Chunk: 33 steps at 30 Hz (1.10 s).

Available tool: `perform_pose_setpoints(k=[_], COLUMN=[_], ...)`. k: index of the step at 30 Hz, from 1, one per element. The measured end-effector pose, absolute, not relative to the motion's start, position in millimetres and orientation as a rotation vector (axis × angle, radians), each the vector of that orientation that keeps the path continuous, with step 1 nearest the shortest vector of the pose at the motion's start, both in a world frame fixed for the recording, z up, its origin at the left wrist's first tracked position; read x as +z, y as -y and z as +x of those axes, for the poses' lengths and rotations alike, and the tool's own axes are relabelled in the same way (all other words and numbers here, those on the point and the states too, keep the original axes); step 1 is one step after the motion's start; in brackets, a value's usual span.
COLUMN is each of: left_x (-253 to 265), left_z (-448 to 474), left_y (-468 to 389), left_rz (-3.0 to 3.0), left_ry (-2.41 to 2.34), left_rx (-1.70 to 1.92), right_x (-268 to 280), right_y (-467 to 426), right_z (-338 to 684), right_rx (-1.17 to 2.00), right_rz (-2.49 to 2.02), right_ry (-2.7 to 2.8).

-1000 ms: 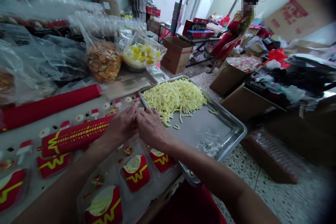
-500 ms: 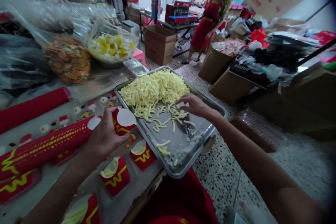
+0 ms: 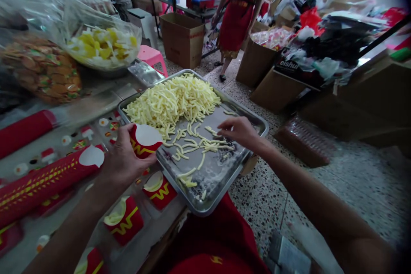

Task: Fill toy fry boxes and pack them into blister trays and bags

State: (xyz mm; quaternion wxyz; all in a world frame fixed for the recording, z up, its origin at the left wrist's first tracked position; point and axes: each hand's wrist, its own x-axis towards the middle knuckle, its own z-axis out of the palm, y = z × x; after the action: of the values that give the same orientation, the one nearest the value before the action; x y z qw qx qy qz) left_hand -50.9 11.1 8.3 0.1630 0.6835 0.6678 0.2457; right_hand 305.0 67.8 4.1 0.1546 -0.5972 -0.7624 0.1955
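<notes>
My left hand [image 3: 130, 152] is closed around a small red fry carton [image 3: 144, 136] with a yellow zigzag and a white inside, held beside the left edge of a metal tray [image 3: 261, 130]. A large heap of pale yellow fry-shaped strips [image 3: 175, 98] fills the tray's far side, with loose strips scattered nearer. Above the loose strips, my right hand [image 3: 239, 132] has its fingers bent together in a pinch; what they hold, if anything, I cannot make out. Filled red cartons [image 3: 126, 224] lie in clear packaging on the table below my left hand.
A long row of nested red cartons [image 3: 48, 180] lies at left. Behind it stand a bag of brown discs [image 3: 45, 68] and a bowl of yellow and white pieces [image 3: 102, 47]. Cardboard boxes [image 3: 181, 40] and a person in a red apron [image 3: 237, 21] are beyond the tray.
The view has shifted, so the tray sits further left. My right hand has come away from the heap towards the loose strips, and more strips lie spread out. The person has stepped closer.
</notes>
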Motion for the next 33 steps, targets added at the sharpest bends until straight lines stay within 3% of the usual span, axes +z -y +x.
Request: perform_pose_setpoints(k=[3, 8, 13, 19, 33], left_x=[13, 17, 5, -10, -18], left_z=[-33, -11, -10, 0, -11], left_y=[-14, -12, 1, 10, 10], left_rz=[1.958, 2.09, 2.146, 2.174, 2.283], left_ry=[-1.871, -1.717, -1.609, -1.496, -1.462], left_rx=[0.68, 0.662, 0.641, 0.609, 0.517], right_x=[0, 5, -3, -20, -31], right_y=[-49, -44, -43, -35, -19], right_z=[299, 279, 269, 266, 254], right_rx=[0.58, 0.321, 0.232, 0.487, 0.345], right_rz=[-1.501, -1.217, -1.476, -1.775, -1.891], right_ry=[2.375, 2.852, 2.864, 2.546, 2.479])
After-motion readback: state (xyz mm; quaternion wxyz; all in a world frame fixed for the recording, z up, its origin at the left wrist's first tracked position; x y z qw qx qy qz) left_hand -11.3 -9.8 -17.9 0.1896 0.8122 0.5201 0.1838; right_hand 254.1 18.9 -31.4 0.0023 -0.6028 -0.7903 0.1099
